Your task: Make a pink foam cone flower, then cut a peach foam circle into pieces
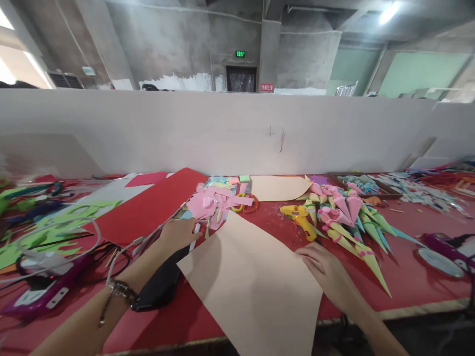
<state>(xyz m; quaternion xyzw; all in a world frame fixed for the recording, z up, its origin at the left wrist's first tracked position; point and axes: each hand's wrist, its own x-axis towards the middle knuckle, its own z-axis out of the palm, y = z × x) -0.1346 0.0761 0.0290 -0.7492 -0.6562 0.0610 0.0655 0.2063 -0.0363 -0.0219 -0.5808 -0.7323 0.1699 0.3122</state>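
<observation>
A large beige sheet of card (pixel 256 291) is tilted up in front of me, its lower part reaching past the table's front edge. On its right edge my right hand (pixel 321 267) is closed, fingers pinched together. My left hand (pixel 180 233) is off the sheet, beside a pile of pink paper scraps (pixel 210 200) and a small white strip (pixel 195 235); its fingertips are hard to make out. Under my left wrist lies a black object (pixel 163 284), partly covered. Scissors with yellow and red handles (pixel 250 202) lie half under the scraps.
A yellow glue gun (pixel 301 220) and several paper cones (pixel 349 212) lie to the right. Red card (pixel 148 212), green offcuts (pixel 70 230), cables and a purple power strip (pixel 44 291) are at the left. Another beige sheet (pixel 278 188) rests before the white partition (pixel 222 133).
</observation>
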